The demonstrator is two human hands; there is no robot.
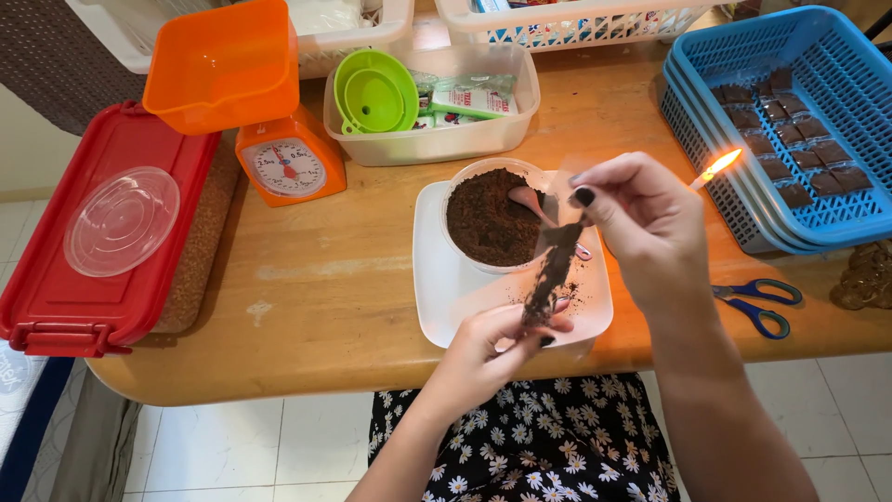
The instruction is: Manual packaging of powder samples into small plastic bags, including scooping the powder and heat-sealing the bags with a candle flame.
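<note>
Hands work above a white tray (437, 297) on a wooden table (325, 279). At seven o'clock of the tray, the left hand (488, 349) pinches the lower end of a clear packet (555, 265) of dark powder; at two o'clock the right hand (641, 218) pinches its top. Judging by the candle flame (720, 165) just right, keeping the packet taut and upright would limit spills. Bowl of powder (488, 223) sits behind.

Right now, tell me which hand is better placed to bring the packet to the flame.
Probably the right hand: it pinches the top of the clear packet and is nearest the lit flame. The left hand holds the bottom, farther away.
</note>
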